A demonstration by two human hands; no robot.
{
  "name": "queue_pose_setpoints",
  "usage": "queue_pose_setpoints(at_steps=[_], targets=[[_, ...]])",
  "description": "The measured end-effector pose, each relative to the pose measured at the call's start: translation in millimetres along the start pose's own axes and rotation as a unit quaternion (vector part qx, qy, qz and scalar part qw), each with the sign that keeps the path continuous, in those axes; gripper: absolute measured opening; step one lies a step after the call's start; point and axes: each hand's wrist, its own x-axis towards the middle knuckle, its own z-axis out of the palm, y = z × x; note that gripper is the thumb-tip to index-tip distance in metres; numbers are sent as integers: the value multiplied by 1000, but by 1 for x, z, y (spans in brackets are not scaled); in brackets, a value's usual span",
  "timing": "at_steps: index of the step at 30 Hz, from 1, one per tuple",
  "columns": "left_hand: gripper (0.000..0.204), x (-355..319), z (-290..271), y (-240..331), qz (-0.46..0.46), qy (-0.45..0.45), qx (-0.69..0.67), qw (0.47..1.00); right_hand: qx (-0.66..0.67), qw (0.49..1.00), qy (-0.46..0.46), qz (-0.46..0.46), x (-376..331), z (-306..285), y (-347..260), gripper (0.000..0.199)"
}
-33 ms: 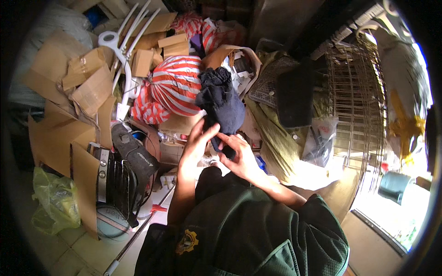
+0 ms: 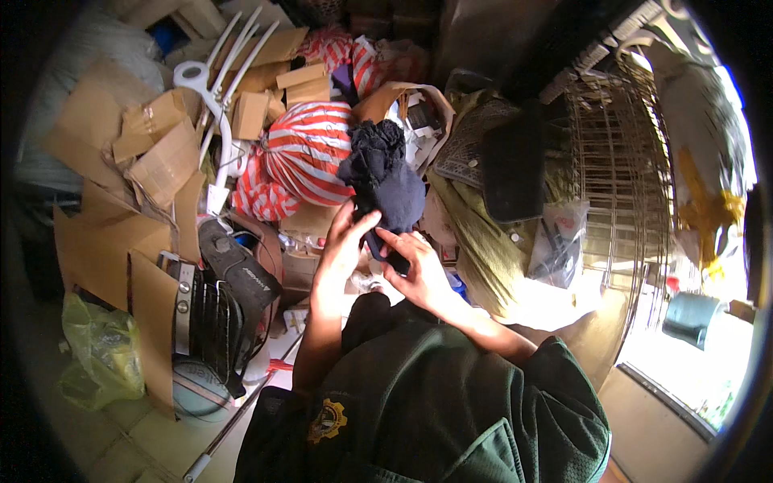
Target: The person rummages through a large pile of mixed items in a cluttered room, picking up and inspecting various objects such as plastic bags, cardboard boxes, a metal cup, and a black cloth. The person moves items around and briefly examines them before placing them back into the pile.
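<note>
A bundle of dark navy cloth is held up in front of my body, its black top bunched and ruffled. My left hand grips its lower left side, thumb pointing toward the right hand. On the lower edge, my right hand pinches the fabric with bent fingers and thumb. The two hands are close together, fingertips almost meeting on the cloth. Folds and fingers hide part of the lower edge, and I cannot make out what kind of cloth article it is.
Beyond the cloth lies a red-and-white striped bag, beside an open carton. Cardboard boxes, a white rack and a black appliance crowd the left. A wire grid stands at right; a metal pole lies lower left.
The cloth's bunched top has shifted very slightly left and down. Both hands keep their hold in almost the same place, and the whole view has moved a little.
</note>
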Motion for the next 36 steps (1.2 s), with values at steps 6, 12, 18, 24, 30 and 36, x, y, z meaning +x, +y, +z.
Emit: queue_pose_setpoints(at_steps=[6, 12, 18, 24, 30, 36], targets=[[44, 13, 26, 45, 87, -32, 7, 996, 44, 985, 148, -81, 4, -23, -14, 32], [49, 10, 16, 134, -2, -138, -15, 990, 90, 950, 297, -42, 45, -111, 51, 39], [53, 25, -33, 236, 65, -360, -135, 921, 214, 970, 98, -60, 70, -126, 21, 61], [65, 19, -4, 292, 323, -142, 94, 931, 173, 966, -109, -156, 72, -134, -19, 65], [59, 14, -4, 321, 374, 55, 144, 915, 274, 936, -163, -149, 82, -143, -31, 93], [73, 5, 20, 323, 244, -104, 222, 938, 410, 890, 147, -137, 145, -134, -79, 51]])
